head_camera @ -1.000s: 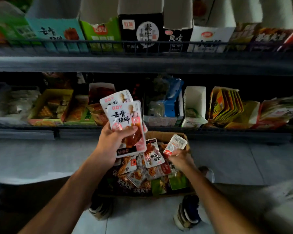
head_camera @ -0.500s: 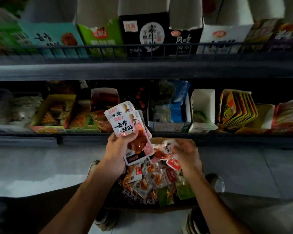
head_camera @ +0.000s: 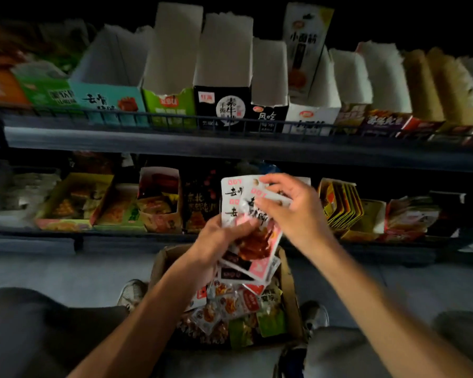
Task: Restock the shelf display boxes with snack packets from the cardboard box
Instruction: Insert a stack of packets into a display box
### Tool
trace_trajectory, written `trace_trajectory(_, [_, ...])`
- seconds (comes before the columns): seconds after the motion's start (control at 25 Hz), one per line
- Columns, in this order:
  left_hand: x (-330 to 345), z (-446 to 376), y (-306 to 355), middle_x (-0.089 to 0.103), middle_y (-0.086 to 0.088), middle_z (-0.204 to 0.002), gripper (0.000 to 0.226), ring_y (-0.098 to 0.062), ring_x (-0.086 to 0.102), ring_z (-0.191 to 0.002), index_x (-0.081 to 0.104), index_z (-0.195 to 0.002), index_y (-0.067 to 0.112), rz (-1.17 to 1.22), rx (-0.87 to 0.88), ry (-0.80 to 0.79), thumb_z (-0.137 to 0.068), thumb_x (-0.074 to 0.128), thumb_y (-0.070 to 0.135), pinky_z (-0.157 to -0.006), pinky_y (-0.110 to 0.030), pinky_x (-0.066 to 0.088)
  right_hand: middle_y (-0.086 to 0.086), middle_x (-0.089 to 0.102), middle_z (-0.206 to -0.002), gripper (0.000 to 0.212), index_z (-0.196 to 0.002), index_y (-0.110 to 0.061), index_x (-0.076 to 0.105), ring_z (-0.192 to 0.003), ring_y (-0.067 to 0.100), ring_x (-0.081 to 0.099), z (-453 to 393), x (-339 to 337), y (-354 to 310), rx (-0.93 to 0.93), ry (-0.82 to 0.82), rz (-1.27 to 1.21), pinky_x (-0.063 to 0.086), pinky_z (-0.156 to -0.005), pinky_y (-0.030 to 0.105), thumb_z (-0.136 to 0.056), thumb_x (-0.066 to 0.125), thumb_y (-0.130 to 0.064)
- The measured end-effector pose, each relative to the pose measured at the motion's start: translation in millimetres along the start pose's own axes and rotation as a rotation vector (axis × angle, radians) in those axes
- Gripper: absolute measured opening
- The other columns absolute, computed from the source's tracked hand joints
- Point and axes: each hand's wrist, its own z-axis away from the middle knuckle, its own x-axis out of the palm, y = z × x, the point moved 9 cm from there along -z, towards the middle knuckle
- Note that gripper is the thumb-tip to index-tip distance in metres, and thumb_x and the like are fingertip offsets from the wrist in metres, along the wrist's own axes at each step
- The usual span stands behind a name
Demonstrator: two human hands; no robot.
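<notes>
My left hand [head_camera: 219, 238] grips a fanned stack of white-and-pink snack packets [head_camera: 253, 246] above the cardboard box [head_camera: 290, 301]. My right hand [head_camera: 292, 211] has come up to the top of that stack and pinches the upper edge of the front packet [head_camera: 257, 193]. The cardboard box stands on the floor between my feet and holds several small mixed snack packets [head_camera: 230, 306]. A teal display box [head_camera: 107, 102] with matching lettering sits on the upper shelf at the left; its inside is hidden.
The upper shelf [head_camera: 230, 143] has a wire rail and a row of tall display boxes with raised white flaps. The lower shelf [head_camera: 120, 236] carries open trays of packets, among them a red-and-white box [head_camera: 160, 200] and yellow packets [head_camera: 342, 205]. My shoes [head_camera: 131, 293] flank the carton.
My right hand left the carton with a small packet and rose to the stack in my left hand. The view tilted up, showing more of the upper shelf.
</notes>
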Motion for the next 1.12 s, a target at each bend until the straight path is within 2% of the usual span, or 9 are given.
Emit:
trace_trajectory(0.08, [0, 2, 4, 0.076, -0.013, -0.105, 0.044, -0.032, 0.073, -0.096, 0.064, -0.121, 0.011, 0.084, 0.081, 0.062, -0.08, 0.077, 0.021, -0.092, -0.052, 0.055, -0.009, 0.064, -0.118, 0.037, -0.123, -0.029, 0.06, -0.1, 0.001, 0.063, 22, -5, 17, 0.109, 0.189, -0.149, 0.053, -0.078, 0.017, -0.088, 0.071, -0.033])
trace_trajectory(0.12, [-7, 2, 9, 0.075, -0.013, -0.105, 0.041, -0.032, 0.073, -0.096, 0.065, -0.119, 0.011, 0.15, 0.122, 0.114, -0.08, 0.077, 0.017, -0.089, -0.05, 0.057, -0.005, 0.065, -0.12, 0.033, -0.122, -0.029, 0.06, -0.099, 0.005, 0.064, 34, -4, 35, 0.289, 0.27, -0.402, 0.053, -0.078, 0.021, -0.09, 0.067, -0.038])
trace_trajectory(0.24, [-31, 4, 38, 0.075, -0.011, -0.108, 0.057, -0.029, 0.073, -0.098, 0.062, -0.12, 0.013, 0.174, 0.301, 0.252, -0.069, 0.085, 0.025, -0.08, -0.041, 0.061, 0.01, 0.071, -0.108, 0.047, -0.118, -0.017, 0.064, -0.1, 0.026, 0.066, 64, 51, 48, 0.785, 0.116, -1.114, 0.05, -0.091, 0.043, -0.096, 0.047, -0.054])
trace_trajectory(0.32, [-28, 6, 57, 0.074, -0.01, -0.11, 0.07, -0.031, 0.072, -0.101, 0.062, -0.122, 0.014, 0.103, 0.39, 0.241, -0.059, 0.09, 0.031, -0.087, -0.047, 0.058, 0.012, 0.071, -0.116, 0.049, -0.124, -0.02, 0.063, -0.112, 0.031, 0.064, 57, 60, 28, 0.725, 0.088, -1.268, 0.046, -0.098, 0.047, -0.099, 0.037, -0.054])
trace_trajectory(0.44, [-15, 12, 84, 0.076, -0.007, -0.105, 0.059, -0.027, 0.073, -0.096, 0.067, -0.115, 0.015, 0.046, 0.491, 0.255, -0.062, 0.09, 0.025, -0.086, -0.047, 0.058, 0.015, 0.07, -0.119, 0.045, -0.125, -0.02, 0.063, -0.113, 0.033, 0.065, 39, 50, 4, 0.642, 0.205, -1.404, 0.049, -0.094, 0.047, -0.1, 0.038, -0.048])
trace_trajectory(0.6, [-9, 21, 138, 0.077, 0.003, -0.099, 0.056, -0.012, 0.074, -0.089, 0.062, -0.113, 0.02, 0.093, 0.686, 0.307, -0.062, 0.085, 0.017, -0.069, -0.025, 0.06, 0.014, 0.07, -0.118, 0.044, -0.127, -0.025, 0.062, -0.11, 0.032, 0.066, 23, 34, -23, 0.519, 0.164, -1.421, 0.05, -0.086, 0.045, -0.098, 0.039, -0.049])
trace_trajectory(0.8, [10, 19, 133, 0.075, -0.003, -0.106, 0.056, -0.018, 0.073, -0.096, 0.059, -0.119, 0.019, 0.083, 0.654, 0.249, -0.068, 0.081, 0.014, -0.075, -0.028, 0.06, 0.009, 0.072, -0.117, 0.033, -0.123, -0.023, 0.067, -0.11, 0.026, 0.068, 17, 46, -41, 0.456, -0.008, -1.302, 0.049, -0.094, 0.043, -0.098, 0.045, -0.027])
trace_trajectory(0.96, [8, 12, 135, 0.076, -0.002, -0.105, 0.042, -0.019, 0.073, -0.095, 0.061, -0.118, 0.021, 0.025, 0.59, 0.193, -0.08, 0.075, 0.011, -0.077, -0.03, 0.06, 0.002, 0.075, -0.103, 0.027, -0.112, -0.022, 0.067, -0.093, 0.013, 0.072, 1, 9, -32, 0.329, -0.017, -0.66, 0.056, -0.074, 0.026, -0.092, 0.059, -0.006])
trace_trajectory(1.12, [43, 7, 136, 0.073, 0.004, -0.114, 0.037, -0.013, 0.07, -0.104, 0.056, -0.121, 0.031, -0.17, 0.551, 0.048, -0.088, 0.067, 0.044, -0.093, -0.039, 0.055, -0.003, 0.075, -0.107, 0.047, -0.124, -0.026, 0.056, -0.1, 0.011, 0.071, -1, -11, -45, 0.259, -0.18, -0.666, 0.055, -0.082, 0.029, -0.087, 0.062, 0.003])
